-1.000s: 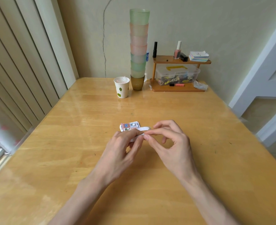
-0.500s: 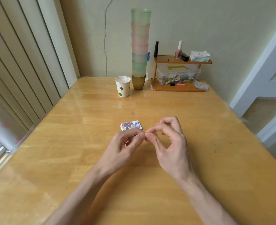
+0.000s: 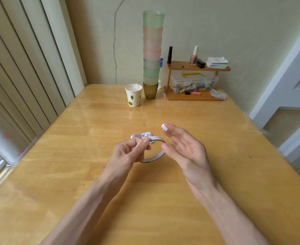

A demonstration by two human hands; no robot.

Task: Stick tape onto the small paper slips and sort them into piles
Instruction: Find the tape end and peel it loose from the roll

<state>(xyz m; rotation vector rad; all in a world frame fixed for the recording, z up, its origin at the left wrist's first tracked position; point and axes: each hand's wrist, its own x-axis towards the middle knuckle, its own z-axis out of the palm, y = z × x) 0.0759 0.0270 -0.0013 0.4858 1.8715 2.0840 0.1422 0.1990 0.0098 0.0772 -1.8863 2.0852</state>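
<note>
My left hand (image 3: 129, 152) pinches a thin white ring of tape (image 3: 156, 151) between thumb and fingers, holding it just above the wooden table (image 3: 92, 174). My right hand (image 3: 182, 149) is beside the ring, palm turned up, fingers spread and relaxed. A small white piece of tape (image 3: 164, 127) sticks to the tip of its forefinger. Behind the ring lies a small pile of printed paper slips (image 3: 142, 135), partly hidden by my left fingers.
At the table's far edge stand a paper cup (image 3: 133, 95), a tall stack of coloured cups (image 3: 152, 53) and a small wooden shelf (image 3: 195, 96) with a clear box, bottles and a pile of cards.
My hands were pressed together over the tape. Now the right hand has pulled away and opened, carrying a torn-off piece on its forefinger, and the tape ring shows in my left hand.
</note>
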